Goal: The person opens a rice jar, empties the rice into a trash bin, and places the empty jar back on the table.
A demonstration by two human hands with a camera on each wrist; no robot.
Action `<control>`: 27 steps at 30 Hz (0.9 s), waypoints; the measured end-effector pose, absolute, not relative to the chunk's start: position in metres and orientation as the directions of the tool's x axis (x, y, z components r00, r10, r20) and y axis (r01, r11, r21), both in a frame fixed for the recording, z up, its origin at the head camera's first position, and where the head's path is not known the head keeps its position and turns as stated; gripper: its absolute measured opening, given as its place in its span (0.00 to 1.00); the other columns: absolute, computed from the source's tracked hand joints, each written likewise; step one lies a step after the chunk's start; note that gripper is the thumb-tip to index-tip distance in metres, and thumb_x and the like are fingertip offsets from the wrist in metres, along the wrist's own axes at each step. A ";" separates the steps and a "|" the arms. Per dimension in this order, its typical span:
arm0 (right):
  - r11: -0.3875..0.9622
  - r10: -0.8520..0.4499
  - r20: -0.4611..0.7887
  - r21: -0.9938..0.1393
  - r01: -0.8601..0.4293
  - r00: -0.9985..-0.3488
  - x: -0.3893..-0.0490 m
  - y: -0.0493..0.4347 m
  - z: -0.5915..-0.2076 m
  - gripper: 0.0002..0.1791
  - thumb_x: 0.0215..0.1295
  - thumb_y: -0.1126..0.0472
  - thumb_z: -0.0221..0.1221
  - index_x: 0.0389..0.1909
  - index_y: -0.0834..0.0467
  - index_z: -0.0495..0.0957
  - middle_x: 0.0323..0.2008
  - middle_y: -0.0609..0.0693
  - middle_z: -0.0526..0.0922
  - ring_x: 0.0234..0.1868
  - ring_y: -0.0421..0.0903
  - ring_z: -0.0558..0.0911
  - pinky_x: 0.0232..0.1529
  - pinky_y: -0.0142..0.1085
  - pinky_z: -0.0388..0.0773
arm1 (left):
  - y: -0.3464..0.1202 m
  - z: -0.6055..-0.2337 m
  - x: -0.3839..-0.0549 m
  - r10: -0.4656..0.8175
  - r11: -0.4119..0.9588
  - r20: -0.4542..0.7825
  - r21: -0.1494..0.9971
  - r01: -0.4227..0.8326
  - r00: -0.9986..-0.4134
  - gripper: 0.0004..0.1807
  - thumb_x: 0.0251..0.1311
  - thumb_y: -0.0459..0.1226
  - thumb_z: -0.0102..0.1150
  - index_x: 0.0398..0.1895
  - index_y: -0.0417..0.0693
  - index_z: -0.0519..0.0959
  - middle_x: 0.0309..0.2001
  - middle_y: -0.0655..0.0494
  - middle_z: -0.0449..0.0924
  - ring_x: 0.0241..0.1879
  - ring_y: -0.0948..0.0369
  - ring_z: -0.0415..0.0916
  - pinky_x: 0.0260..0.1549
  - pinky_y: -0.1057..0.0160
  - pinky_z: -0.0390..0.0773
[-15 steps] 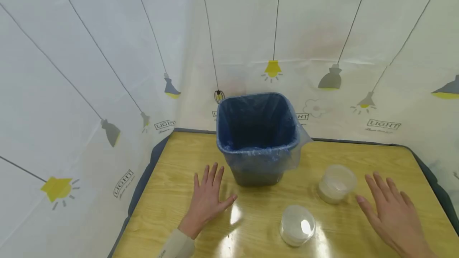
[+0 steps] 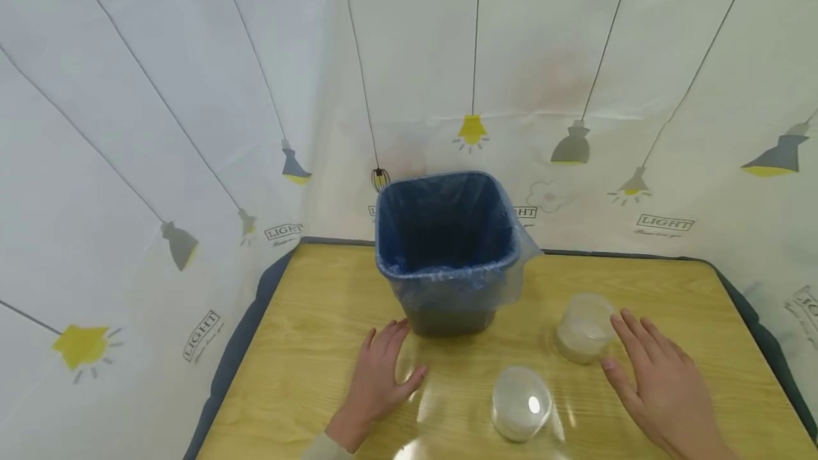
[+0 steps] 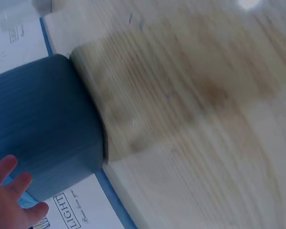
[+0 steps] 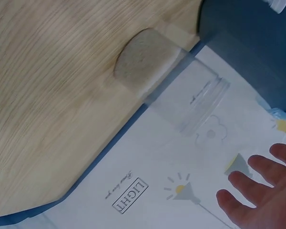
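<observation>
A dark blue waste bin (image 2: 454,318) with a clear plastic liner stands upright on the wooden table. My left hand (image 2: 380,382) is just in front of its lower left side, fingers spread and holding nothing; contact with the bin cannot be told. At the right, a clear lidded jar (image 2: 583,339) holds pale material at its bottom, better seen through the jar wall (image 4: 155,67) in the right wrist view. Beside it hovers my right hand (image 2: 664,396), fingers extended, nothing in its grasp. A second clear jar (image 2: 520,403) stands nearer me, between the hands.
The wooden table (image 2: 300,346) meets a white wall covering (image 2: 422,34) printed with hanging lamps, at the back and left. A dark blue edge strip (image 2: 217,382) runs along the table's borders.
My right hand has moved left, closer to the jar with pale material. The left hand has shifted slightly toward the bin's base. The head view has turned a little.
</observation>
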State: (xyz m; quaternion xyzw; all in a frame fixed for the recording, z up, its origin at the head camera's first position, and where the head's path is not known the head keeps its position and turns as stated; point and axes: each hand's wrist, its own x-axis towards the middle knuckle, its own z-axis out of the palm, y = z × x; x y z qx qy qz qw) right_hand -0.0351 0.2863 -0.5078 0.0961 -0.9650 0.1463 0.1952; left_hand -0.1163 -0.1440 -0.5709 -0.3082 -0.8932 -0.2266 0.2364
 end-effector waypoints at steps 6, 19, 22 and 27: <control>0.925 -0.153 0.433 -0.254 -0.284 -0.888 -0.035 0.262 -0.512 0.35 0.74 0.44 0.58 0.74 0.59 0.69 0.70 0.61 0.73 0.66 0.66 0.73 0.56 0.66 0.70 | -0.128 -0.582 -0.114 0.407 0.645 0.570 0.373 0.666 -0.714 0.38 0.75 0.61 0.44 0.67 0.36 0.73 0.62 0.41 0.79 0.60 0.45 0.78 0.54 0.38 0.78; 0.835 -0.281 0.451 -0.319 -0.447 -0.847 -0.045 0.216 -0.538 0.37 0.66 0.48 0.67 0.71 0.61 0.71 0.68 0.60 0.75 0.64 0.63 0.76 0.53 0.61 0.76 | -0.107 -0.591 -0.106 0.314 0.532 0.370 0.694 0.485 -0.874 0.32 0.69 0.46 0.59 0.71 0.39 0.70 0.67 0.42 0.75 0.65 0.44 0.74 0.63 0.42 0.74; 0.805 -0.329 0.432 -0.337 -0.489 -0.840 -0.045 0.207 -0.548 0.38 0.65 0.48 0.68 0.72 0.59 0.72 0.68 0.58 0.76 0.62 0.58 0.80 0.51 0.56 0.80 | -0.104 -0.595 -0.102 0.297 0.503 0.341 0.738 0.449 -0.892 0.31 0.69 0.45 0.59 0.70 0.39 0.70 0.67 0.42 0.75 0.66 0.44 0.74 0.63 0.42 0.73; 0.779 -0.384 0.371 -0.360 -0.512 -0.845 -0.046 0.200 -0.556 0.40 0.62 0.44 0.70 0.72 0.54 0.72 0.68 0.54 0.77 0.61 0.52 0.81 0.50 0.52 0.83 | -0.095 -0.596 -0.102 0.303 0.472 0.314 0.771 0.427 -0.900 0.29 0.71 0.44 0.58 0.71 0.39 0.70 0.67 0.44 0.75 0.66 0.45 0.74 0.63 0.43 0.73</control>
